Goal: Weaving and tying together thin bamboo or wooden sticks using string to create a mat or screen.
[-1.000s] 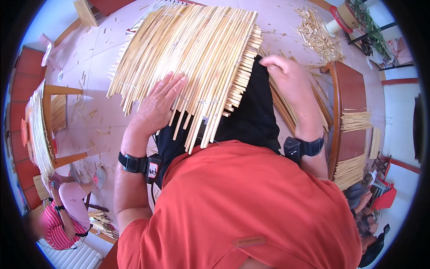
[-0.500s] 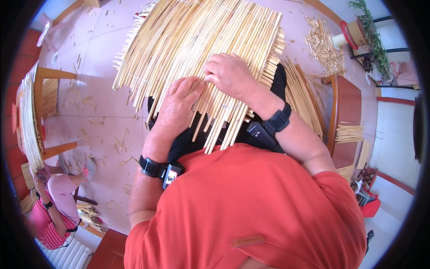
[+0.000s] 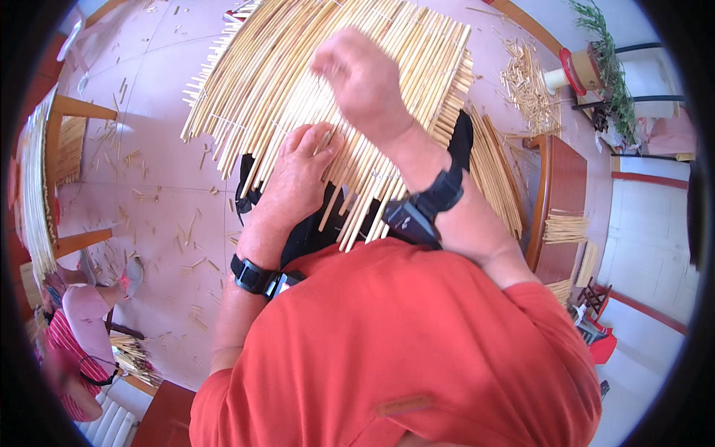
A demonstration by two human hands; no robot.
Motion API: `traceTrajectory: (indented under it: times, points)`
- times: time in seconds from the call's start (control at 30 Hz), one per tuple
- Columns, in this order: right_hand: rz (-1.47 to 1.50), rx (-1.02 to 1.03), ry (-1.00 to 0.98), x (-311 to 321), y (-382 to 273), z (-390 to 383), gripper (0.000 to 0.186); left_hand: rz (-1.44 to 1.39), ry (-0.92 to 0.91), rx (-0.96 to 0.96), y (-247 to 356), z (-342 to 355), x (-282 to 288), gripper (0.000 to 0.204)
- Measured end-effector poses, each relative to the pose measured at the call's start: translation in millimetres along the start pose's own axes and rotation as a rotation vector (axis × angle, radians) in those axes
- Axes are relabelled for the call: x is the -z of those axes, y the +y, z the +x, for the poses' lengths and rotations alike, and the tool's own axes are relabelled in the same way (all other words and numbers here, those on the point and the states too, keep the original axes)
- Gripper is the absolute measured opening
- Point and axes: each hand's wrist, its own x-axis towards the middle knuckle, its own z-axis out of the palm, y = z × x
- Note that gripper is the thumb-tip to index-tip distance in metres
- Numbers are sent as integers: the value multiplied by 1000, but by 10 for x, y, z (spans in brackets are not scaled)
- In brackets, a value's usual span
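Note:
A mat of pale reed stalks (image 3: 253, 82), tied in rows with thin thread, lies across my lap, its near ends uneven. My left hand (image 3: 298, 171) rests at the mat's near edge, thumb and fingers closed on a reed stalk there. Above the mat's middle my right hand (image 3: 361, 86) is raised, with its fingers curled together. Motion smears its fingertips, and whatever they hold, if anything, cannot be made out. Both wrists wear black straps with small black boxes.
Loose stalks (image 3: 495, 175) lie right of my lap, by a reddish-brown wooden piece (image 3: 570, 201). Cut scraps (image 3: 530, 86) litter the floor at the far right, near a potted plant (image 3: 611, 82). At left stand a mat-covered wooden frame (image 3: 78, 106) and another person (image 3: 82, 335).
My right hand has lifted off the mat's near part and moved up and slightly left. My left hand has stayed at nearly the same spot. The view has shifted slightly.

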Motion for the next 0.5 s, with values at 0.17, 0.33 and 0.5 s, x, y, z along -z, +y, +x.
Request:
traceTrajectory:
  times: [0.17, 0.33, 0.5]
  points:
    - [595, -652, 81, 323, -71, -23, 20, 1, -34, 8, 30, 87, 42, 42]
    - [1181, -702, -43, 627, -232, -75, 20, 61, 81, 83, 88, 119, -66, 33]
    - [1514, -399, -83, 844, -430, 56, 20, 178, 168, 58, 122, 85, -124, 35]
